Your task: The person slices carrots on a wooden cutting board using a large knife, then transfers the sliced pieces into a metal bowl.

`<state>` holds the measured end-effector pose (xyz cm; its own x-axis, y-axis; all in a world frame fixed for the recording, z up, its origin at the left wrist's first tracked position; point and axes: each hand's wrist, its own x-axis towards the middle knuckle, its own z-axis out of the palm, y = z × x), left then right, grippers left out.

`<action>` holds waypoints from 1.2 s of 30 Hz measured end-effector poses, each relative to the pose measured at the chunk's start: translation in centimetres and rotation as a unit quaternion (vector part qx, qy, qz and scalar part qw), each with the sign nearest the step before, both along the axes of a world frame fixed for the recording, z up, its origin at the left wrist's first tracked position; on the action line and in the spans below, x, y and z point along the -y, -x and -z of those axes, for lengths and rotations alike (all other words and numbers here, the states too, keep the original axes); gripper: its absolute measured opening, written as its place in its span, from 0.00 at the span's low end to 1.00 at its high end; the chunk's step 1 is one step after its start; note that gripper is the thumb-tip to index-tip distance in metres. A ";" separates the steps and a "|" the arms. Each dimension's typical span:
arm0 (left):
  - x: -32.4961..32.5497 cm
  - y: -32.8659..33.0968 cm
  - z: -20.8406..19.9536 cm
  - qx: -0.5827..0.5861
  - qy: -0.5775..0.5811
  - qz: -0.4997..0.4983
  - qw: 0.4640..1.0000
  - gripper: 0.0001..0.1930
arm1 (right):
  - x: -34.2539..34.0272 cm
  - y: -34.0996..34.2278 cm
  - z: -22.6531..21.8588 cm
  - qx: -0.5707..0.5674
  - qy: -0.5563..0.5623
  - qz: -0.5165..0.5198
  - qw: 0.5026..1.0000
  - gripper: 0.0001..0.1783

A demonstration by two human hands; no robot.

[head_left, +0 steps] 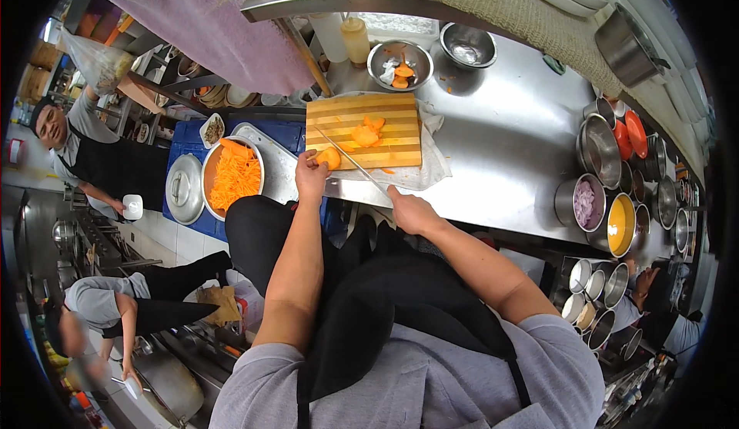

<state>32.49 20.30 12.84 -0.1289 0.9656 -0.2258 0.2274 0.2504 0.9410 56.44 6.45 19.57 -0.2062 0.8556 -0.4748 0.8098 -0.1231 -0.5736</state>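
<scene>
A striped wooden cutting board (400, 113) lies on a white cloth (437, 169) at the counter's near edge. At its near left corner, my left hand (311, 175) has its fingers closed on an orange carrot piece (330, 157). A long knife (356, 163) is gripped by its handle in my right hand (413, 212). Its blade slants up and left across the board, just right of the held piece. Thin carrot slices (368, 133) lie in a loose pile mid-board. Left of the board stands a big bowl (262, 169) heaped with shredded carrot (234, 179).
Beyond the board are a steel bowl (375, 70) with carrot scraps, another steel bowl (468, 44) and a squeeze bottle (355, 40). Pots of chopped onion (587, 202) and yellow liquid (618, 225) stand far right. A metal lid (185, 189) leans left. Two co-workers (115, 152) are at left.
</scene>
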 end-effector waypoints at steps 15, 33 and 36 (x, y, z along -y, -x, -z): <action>1.0 -1.4 0.0 -0.036 -0.077 0.042 0.995 0.24 | 0.0 -3.3 4.7 -0.108 0.003 0.017 0.994 0.22; 1.2 -1.8 -1.5 -0.149 -0.083 0.121 0.978 0.39 | -0.4 -4.1 5.6 -0.298 0.136 0.122 0.937 0.19; 1.0 -1.4 -1.4 -0.186 -0.106 0.125 0.969 0.40 | -0.5 -4.0 5.6 -0.305 0.133 0.125 0.935 0.21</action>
